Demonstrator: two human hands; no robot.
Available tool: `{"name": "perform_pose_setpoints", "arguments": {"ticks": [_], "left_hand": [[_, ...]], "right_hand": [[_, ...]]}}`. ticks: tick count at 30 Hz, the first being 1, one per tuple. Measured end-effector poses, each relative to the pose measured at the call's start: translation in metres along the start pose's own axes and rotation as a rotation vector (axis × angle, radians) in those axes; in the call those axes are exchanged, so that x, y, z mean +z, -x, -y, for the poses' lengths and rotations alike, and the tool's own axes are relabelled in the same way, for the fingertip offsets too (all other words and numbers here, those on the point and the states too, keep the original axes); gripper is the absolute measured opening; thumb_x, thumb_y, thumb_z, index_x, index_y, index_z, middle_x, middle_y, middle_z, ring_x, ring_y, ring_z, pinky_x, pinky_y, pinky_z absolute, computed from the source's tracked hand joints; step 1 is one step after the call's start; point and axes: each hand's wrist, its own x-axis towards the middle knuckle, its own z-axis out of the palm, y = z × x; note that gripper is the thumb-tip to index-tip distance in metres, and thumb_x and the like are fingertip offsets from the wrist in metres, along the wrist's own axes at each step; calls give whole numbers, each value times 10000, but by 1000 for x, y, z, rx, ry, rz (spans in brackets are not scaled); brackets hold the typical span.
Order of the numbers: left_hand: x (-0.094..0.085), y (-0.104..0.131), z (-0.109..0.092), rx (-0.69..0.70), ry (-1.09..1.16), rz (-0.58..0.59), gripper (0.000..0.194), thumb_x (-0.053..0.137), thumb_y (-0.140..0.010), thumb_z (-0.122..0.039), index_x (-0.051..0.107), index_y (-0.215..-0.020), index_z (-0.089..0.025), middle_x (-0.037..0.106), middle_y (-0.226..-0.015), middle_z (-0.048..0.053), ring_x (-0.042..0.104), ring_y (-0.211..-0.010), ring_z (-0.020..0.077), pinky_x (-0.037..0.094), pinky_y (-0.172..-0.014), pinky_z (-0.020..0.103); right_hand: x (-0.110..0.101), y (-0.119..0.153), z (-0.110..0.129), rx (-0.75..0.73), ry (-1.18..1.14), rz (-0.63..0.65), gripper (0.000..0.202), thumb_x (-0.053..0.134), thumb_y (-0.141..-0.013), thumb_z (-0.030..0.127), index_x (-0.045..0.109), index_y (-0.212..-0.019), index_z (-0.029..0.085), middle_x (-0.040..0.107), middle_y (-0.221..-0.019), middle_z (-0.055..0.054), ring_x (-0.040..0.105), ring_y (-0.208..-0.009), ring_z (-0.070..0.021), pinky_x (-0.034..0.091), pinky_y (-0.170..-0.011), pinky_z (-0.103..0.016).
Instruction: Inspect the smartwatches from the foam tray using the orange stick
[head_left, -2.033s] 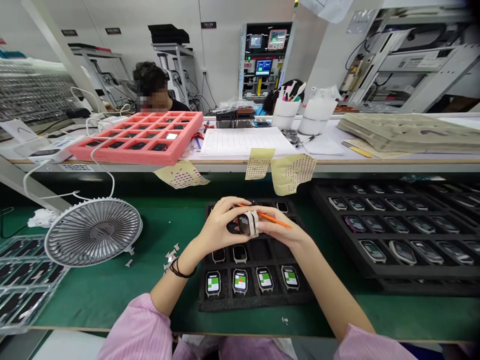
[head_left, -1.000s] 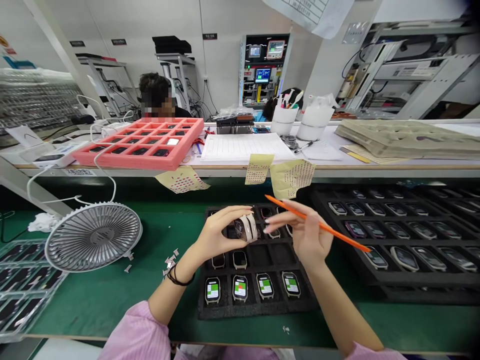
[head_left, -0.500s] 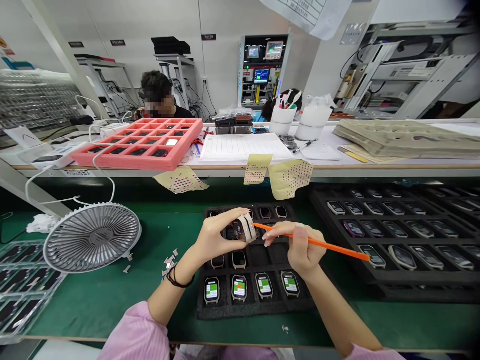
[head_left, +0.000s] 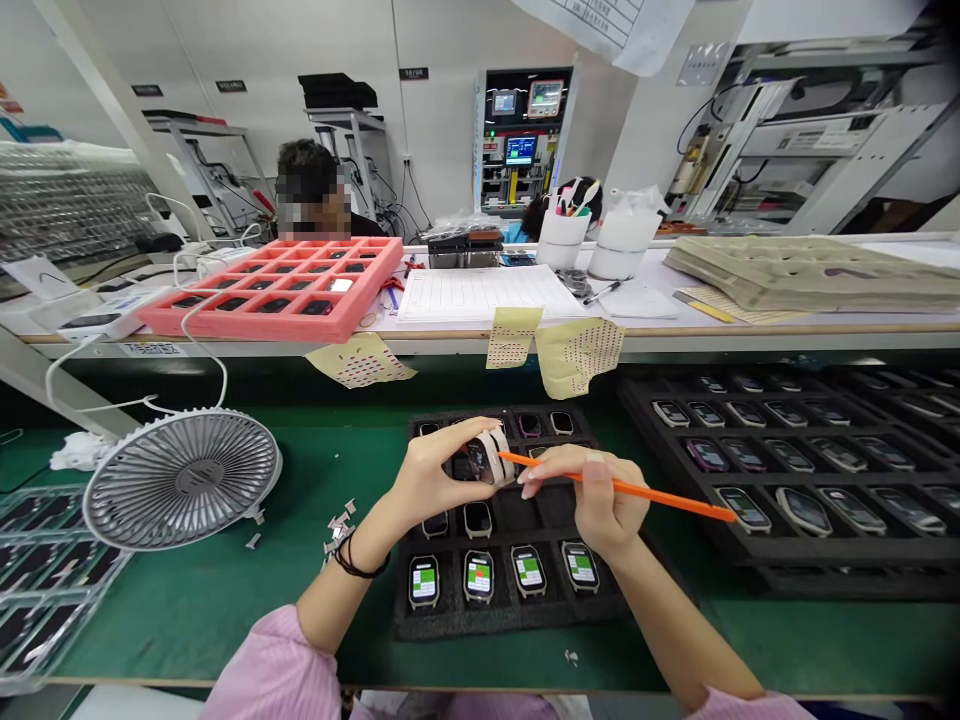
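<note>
Two smartwatch bodies [head_left: 484, 458], pressed together side by side, are pinched between the thumb and fingers of my left hand [head_left: 436, 468]. My right hand [head_left: 606, 492] grips a thin orange stick [head_left: 660, 494]. The stick's far tip touches or nearly touches the edge of the watches; which, I cannot tell. Below both hands lies a black foam tray [head_left: 517, 622] holding several watches. In its front row, a watch [head_left: 424, 580] and its neighbours show lit screens with green blocks, one also with red.
A round fan [head_left: 184, 478] stands on the left, near a clear tray [head_left: 56, 570] of dark parts. Small white scraps [head_left: 341, 525] lie on the green mat. More black watch trays [head_left: 750, 545] are stacked at right. A pink foam tray [head_left: 352, 310] sits on the shelf; a person [head_left: 307, 190] is behind.
The orange stick's tip has shifted slightly left and down along the watches' edge. My left hand still holds the watches in nearly the same place.
</note>
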Motion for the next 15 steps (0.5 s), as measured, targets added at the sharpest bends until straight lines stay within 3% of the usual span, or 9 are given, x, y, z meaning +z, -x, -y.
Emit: {"name": "perform_pose_setpoints", "arguments": {"ticks": [7, 15], "left_hand": [[2, 1, 2, 25, -8, -3, 549, 733, -677, -118, 607, -1208, -177, 710, -1171, 89, 701, -1027, 237, 579, -909, 334], [5, 1, 4, 14, -30, -13, 517, 732, -682, -123, 615, -1184, -167, 716, -1151, 95, 708, -1004, 239, 585, -891, 332]], "right_hand": [[2, -1, 1, -34, 14, -2, 445, 344, -1010, 275, 748, -835, 210, 699, -620, -41, 669, -558, -177, 564, -549, -319], [5, -7, 4, 12, 27, -6, 458, 354, -1015, 301, 722, -764, 195, 706, -639, -37, 653, -500, -143, 543, -497, -277]]}}
